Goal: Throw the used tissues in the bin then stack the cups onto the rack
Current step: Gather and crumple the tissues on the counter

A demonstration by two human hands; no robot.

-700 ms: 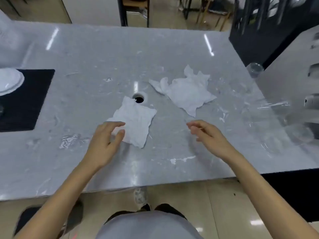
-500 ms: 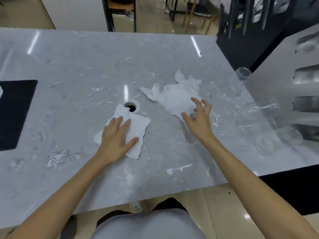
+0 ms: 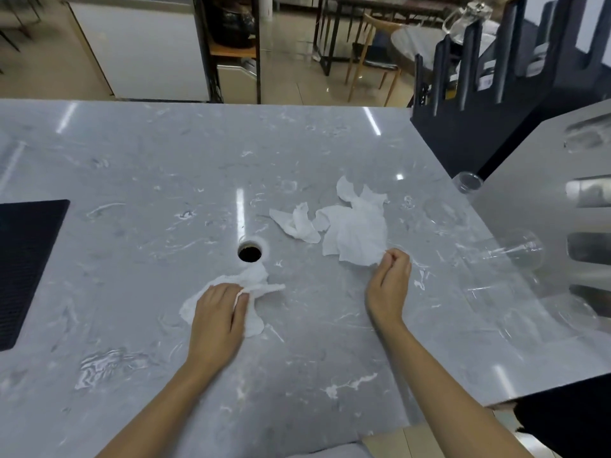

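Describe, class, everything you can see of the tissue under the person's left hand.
The tissue is white, thin, crinkled paper, bunched up on the grey marble countertop, just in front of the round hole. The left hand presses on it, fingers closing around its folds; crumpled edges stick out on both sides.

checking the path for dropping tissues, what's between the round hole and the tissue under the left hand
Nothing: in the head view only bare marble counter lies between the hole and the tissue bunched under the left hand.

A glossy beige floor [image 3: 291, 84] lies beyond the grey marble counter's [image 3: 165, 166] far edge. Wooden chairs [image 3: 373, 51] and a dark table [image 3: 363, 4] stand there, beside a white cabinet [image 3: 142, 51].
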